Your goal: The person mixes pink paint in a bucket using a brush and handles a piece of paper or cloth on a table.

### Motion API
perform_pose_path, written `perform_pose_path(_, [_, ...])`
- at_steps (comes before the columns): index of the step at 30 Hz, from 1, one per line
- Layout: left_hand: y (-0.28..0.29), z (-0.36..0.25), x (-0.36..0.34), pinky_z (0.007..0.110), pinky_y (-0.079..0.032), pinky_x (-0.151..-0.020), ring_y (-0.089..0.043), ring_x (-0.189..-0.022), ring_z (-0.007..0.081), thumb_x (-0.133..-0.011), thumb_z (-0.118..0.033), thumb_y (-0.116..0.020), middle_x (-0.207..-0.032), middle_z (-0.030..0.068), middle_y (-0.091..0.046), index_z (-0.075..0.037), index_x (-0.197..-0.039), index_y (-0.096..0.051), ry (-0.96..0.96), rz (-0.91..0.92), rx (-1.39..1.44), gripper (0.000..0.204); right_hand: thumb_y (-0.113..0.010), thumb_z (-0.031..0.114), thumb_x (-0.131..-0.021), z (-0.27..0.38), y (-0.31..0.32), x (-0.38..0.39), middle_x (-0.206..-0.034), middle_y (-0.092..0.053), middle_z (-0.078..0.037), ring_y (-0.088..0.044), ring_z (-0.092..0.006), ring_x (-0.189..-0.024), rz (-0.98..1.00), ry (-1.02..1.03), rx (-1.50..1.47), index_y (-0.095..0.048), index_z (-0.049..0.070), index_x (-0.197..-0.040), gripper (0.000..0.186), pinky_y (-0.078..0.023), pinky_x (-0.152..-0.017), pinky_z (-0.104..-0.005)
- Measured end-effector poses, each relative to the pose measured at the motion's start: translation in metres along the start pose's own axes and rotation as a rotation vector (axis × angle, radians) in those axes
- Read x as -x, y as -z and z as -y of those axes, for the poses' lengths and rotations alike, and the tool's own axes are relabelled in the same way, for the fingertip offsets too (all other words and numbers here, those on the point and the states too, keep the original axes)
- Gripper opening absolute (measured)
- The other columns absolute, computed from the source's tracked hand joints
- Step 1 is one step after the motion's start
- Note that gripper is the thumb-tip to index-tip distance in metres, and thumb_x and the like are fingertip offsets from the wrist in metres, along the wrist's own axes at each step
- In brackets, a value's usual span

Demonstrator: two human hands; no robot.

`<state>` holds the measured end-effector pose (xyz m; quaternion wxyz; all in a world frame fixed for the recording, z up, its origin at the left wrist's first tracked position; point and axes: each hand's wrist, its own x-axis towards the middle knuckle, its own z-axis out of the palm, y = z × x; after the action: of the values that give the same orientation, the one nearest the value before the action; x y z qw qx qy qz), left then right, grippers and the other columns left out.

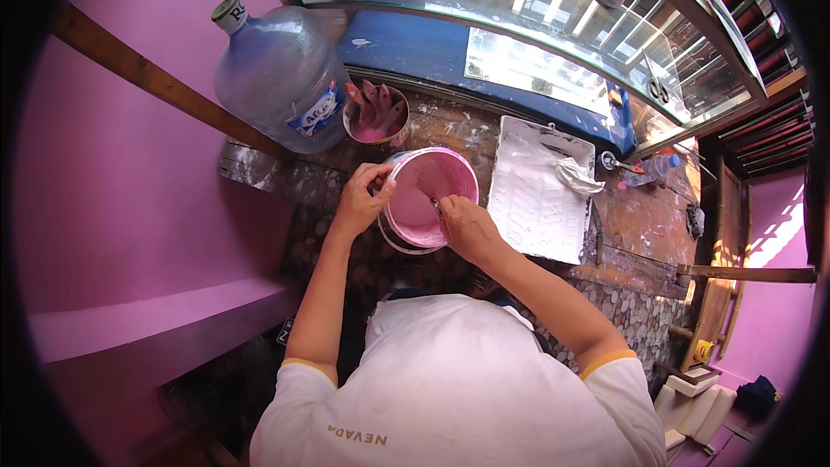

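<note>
A white bucket with pink-smeared inner walls stands at the near edge of the wooden worktable, partly filled with pink paint. My left hand grips its left rim, thumb and fingers bent over the edge. Over the right side of the bucket, my right hand is closed round a thin tool whose small end shows above the paint; the rest is hidden, so its kind is unclear. Behind the bucket sits a smaller tub holding a pink-stained glove. Right of the bucket lies a white paint tray.
A large blue water jug stands at the back left beside a slanting wooden post. A glass display case borders the table's far side. A crumpled white cloth lies on the tray's edge, and a small plastic bottle lies further right.
</note>
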<state>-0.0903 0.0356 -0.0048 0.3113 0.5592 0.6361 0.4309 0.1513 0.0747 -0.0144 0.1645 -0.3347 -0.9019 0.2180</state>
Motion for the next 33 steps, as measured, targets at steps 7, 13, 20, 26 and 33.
perform_pose_path(7, [-0.005, 0.001, 0.008, 0.028, -0.051, -0.081, -0.061, -0.089, 0.0144, -0.091, -0.012, -0.072, -0.105, 0.0068, -0.063, -0.001, -0.118, -0.069, -0.018, -0.032, -0.001, 0.029, -0.066, 0.014, -0.089, 0.006, 0.0, 0.001, -0.089, -0.064, -0.022, -0.065, -0.0412, -0.085, -0.059, -0.145, -0.297, -0.052, -0.001, -0.099, 0.023, -0.052, -0.074, -0.0491])
perform_pose_path(13, [-0.006, 0.001, 0.01, 0.028, -0.051, -0.079, -0.061, -0.087, 0.0151, -0.091, -0.014, -0.072, -0.104, 0.0069, -0.063, -0.002, -0.118, -0.069, -0.005, -0.055, -0.006, 0.029, -0.066, 0.017, -0.09, -0.008, 0.012, -0.01, -0.086, -0.063, -0.022, -0.065, -0.041, -0.081, -0.178, -0.228, -0.243, -0.052, 0.0, -0.099, 0.024, -0.052, -0.073, -0.0489])
perform_pose_path(20, [-0.014, -0.009, 0.009, 0.026, -0.05, -0.081, -0.06, -0.091, 0.0104, -0.091, -0.01, -0.072, -0.106, 0.0039, -0.063, -0.002, -0.12, -0.069, -0.017, -0.012, 0.014, 0.03, -0.067, 0.012, -0.086, -0.007, -0.006, -0.03, -0.09, -0.061, -0.017, -0.063, -0.0357, -0.086, -0.27, -0.01, -0.116, -0.055, 0.002, -0.099, 0.02, -0.052, -0.073, -0.0456])
perform_pose_path(26, [-0.012, -0.007, 0.009, 0.026, -0.05, -0.079, -0.061, -0.09, 0.0118, -0.091, -0.01, -0.072, -0.106, 0.0046, -0.062, -0.002, -0.12, -0.069, -0.031, -0.032, -0.027, 0.03, -0.063, 0.005, -0.084, 0.018, -0.011, -0.013, -0.087, -0.061, -0.017, -0.063, -0.0354, -0.085, -0.095, 0.199, -0.197, -0.055, 0.001, -0.095, 0.015, -0.052, -0.074, -0.0467])
perform_pose_path(33, [-0.01, -0.008, 0.014, 0.026, -0.049, -0.078, -0.061, -0.09, 0.0126, -0.091, -0.013, -0.073, -0.106, 0.0045, -0.063, -0.002, -0.12, -0.069, -0.003, -0.046, 0.015, 0.031, -0.067, 0.009, -0.084, -0.006, 0.008, 0.009, -0.087, -0.062, -0.018, -0.064, -0.0374, -0.088, 0.012, 0.007, -0.124, -0.054, 0.002, -0.095, 0.018, -0.052, -0.076, -0.0478])
